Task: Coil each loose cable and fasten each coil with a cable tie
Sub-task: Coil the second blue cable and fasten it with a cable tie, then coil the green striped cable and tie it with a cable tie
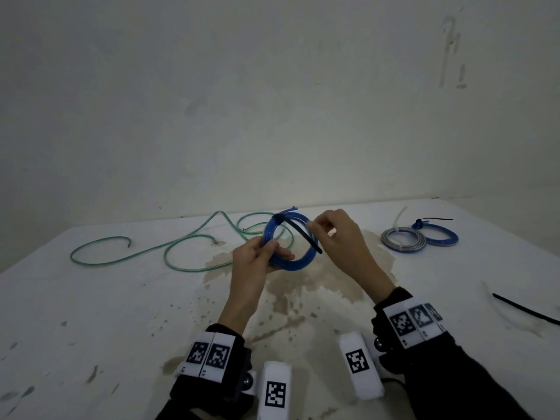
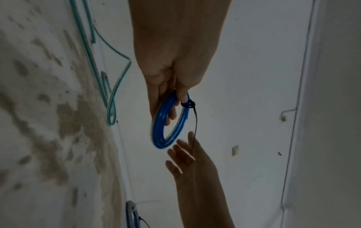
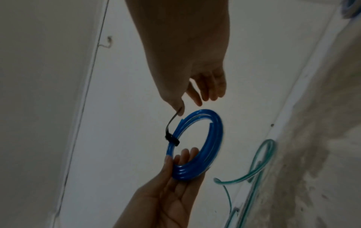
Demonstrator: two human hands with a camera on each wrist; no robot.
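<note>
Fingers (image 3: pixel 178 106) pinching cable tie (image 3: pixel 171 123)

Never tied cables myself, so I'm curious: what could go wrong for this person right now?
The right hand pinches the black plastic cable tie's tail; a hard pull might tug the blue coiled cable out of the left hand's grip. Its cut ends poke out near the tie head and may spring free. The loose green cable behind could snag.
</note>
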